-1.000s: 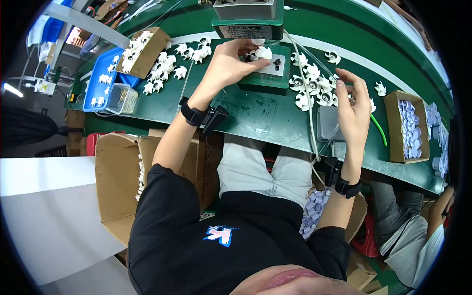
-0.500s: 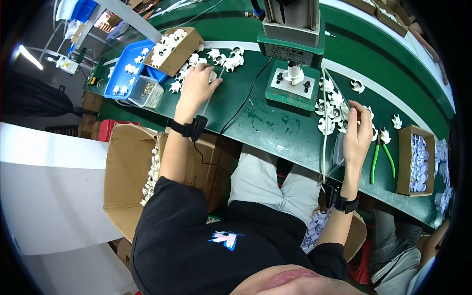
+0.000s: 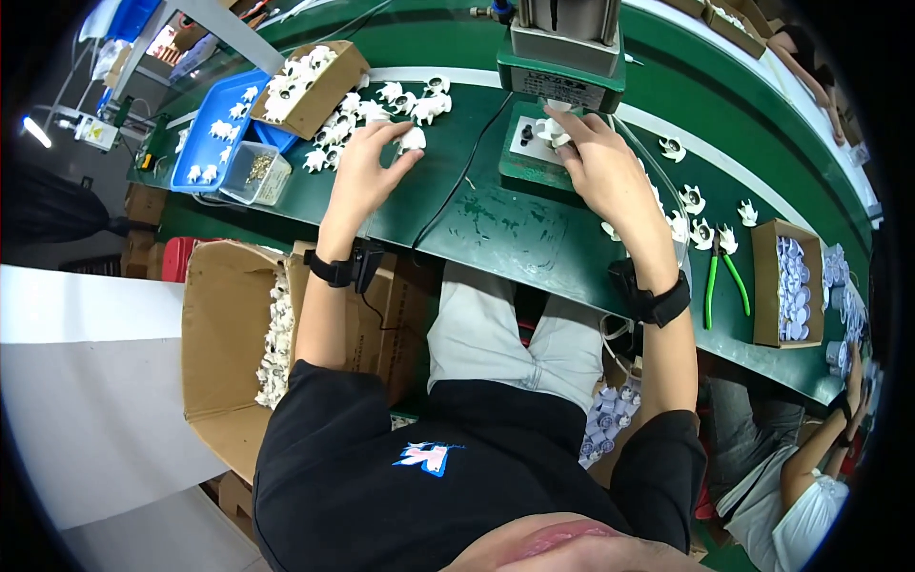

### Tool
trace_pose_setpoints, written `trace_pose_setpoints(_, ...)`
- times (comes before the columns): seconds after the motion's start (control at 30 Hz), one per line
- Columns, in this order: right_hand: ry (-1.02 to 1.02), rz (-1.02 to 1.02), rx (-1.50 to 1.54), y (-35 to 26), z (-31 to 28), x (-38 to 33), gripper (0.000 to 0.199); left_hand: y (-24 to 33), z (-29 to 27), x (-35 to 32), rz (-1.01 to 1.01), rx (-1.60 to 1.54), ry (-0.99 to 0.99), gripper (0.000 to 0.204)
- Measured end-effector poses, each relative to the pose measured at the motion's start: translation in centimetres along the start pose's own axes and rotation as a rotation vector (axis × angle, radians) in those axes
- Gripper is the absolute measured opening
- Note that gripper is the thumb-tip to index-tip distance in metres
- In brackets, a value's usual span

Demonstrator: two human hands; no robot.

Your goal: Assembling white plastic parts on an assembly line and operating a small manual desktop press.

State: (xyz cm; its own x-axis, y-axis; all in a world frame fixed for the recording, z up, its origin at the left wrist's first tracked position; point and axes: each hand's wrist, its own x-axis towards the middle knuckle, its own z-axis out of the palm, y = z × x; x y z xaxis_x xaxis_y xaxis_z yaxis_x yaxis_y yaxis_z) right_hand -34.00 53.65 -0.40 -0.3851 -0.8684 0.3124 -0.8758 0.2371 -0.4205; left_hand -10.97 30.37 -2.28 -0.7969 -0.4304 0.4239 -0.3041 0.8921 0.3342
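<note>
At the far left a blue tray [image 3: 212, 133] held a few small white plastic parts in rows, with a clear tub [image 3: 255, 173] of tiny metal bits just beside it and a cardboard box [image 3: 315, 84] heaped with more white parts behind. A loose pile of white parts [image 3: 400, 98] lay scattered on the green counter [image 3: 496, 234] between that box and the press, and judging by its size, many pieces were still waiting to be worked. The left hand [image 3: 367, 164] rested at the near edge of this pile, its fingers curled around one white part [image 3: 413, 139], so a fresh piece looked already picked. Further right, the right hand [image 3: 602, 164] reached onto the green base of the small press [image 3: 562, 57], its fingertips pinching a white part at the fixture [image 3: 551, 131] directly under the press head; whether that piece was being seated or lifted out could not be told. Right of that arm, several white parts [image 3: 701, 229] lay singly along the counter, seemingly ones already done, near green-handled pliers [image 3: 717, 276] and an open cardboard box of round pale caps [image 3: 791, 286]. Below the counter at the left, a big carton [image 3: 224, 324] held still more white parts, so the work appeared far from finished.
</note>
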Motion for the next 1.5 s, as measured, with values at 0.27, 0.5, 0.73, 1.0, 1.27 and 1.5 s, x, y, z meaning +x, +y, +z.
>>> trace_pose_setpoints(0.27,0.097,0.030,0.232,1.1,2.1,0.8,0.050,6.4,2.1,4.2,0.002,-0.541,-0.008,0.044)
trace_pose_setpoints(0.5,0.194,0.034,0.185,1.7,1.9,1.6,0.047,9.4,4.2,6.4,0.079,-0.454,-0.048,0.053)
trace_pose_setpoints(0.73,0.245,0.119,0.033,3.3,-3.3,-2.6,0.050,9.3,7.1,8.0,-0.005,-0.608,-0.214,0.053)
trace_pose_setpoints(1.0,0.512,0.283,0.379,3.5,-3.5,-8.0,0.035,9.4,7.6,8.2,-0.020,-0.572,-0.215,0.063)
trace_pose_setpoints(1.27,0.564,0.393,0.801,5.1,1.0,-8.8,0.022,0.7,2.9,8.0,0.050,0.019,-0.074,0.051)
trace_pose_setpoints(1.5,0.304,0.250,0.257,1.4,-1.9,-7.7,0.036,-3.3,3.6,4.9,0.134,0.385,-0.094,0.047)
